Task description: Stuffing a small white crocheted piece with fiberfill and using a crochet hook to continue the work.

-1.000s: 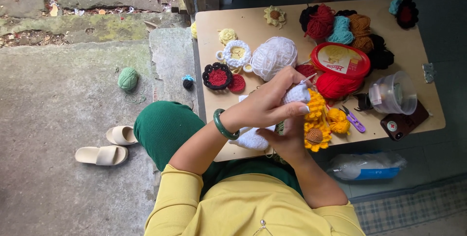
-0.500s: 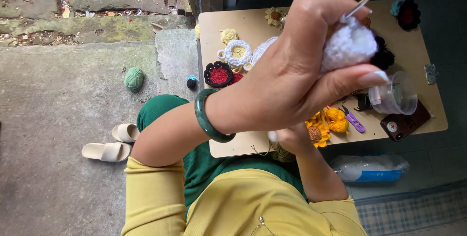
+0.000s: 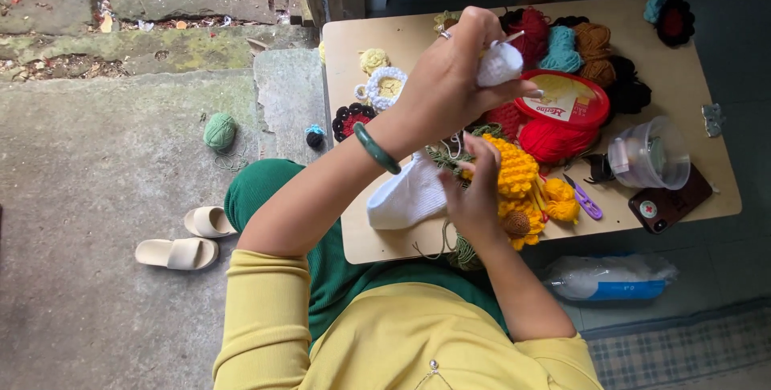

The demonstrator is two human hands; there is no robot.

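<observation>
My left hand (image 3: 454, 77), with a green bangle on the wrist, is raised over the small wooden table (image 3: 691, 77). It grips a small white crocheted piece (image 3: 499, 63) with a thin hook (image 3: 511, 36) sticking out of it. Lower down, my right hand (image 3: 474, 193) rests with its fingers on a bunch of yellow crocheted flowers (image 3: 522, 185) with green stems, at the table's near edge. A white knitted piece (image 3: 409, 196) lies just left of that hand.
On the table are a red round lid (image 3: 562, 99), red yarn (image 3: 550, 139), several coloured yarn balls (image 3: 574, 44), crocheted rounds (image 3: 384, 86), purple snips (image 3: 585, 197), a clear tub (image 3: 649, 153) and a phone (image 3: 671, 201). Sandals (image 3: 189, 237) and a green yarn ball (image 3: 219, 130) lie on the concrete.
My left hand rose toward the camera with the white piece, then dropped back down over the table. My right hand stayed by the yellow flowers.
</observation>
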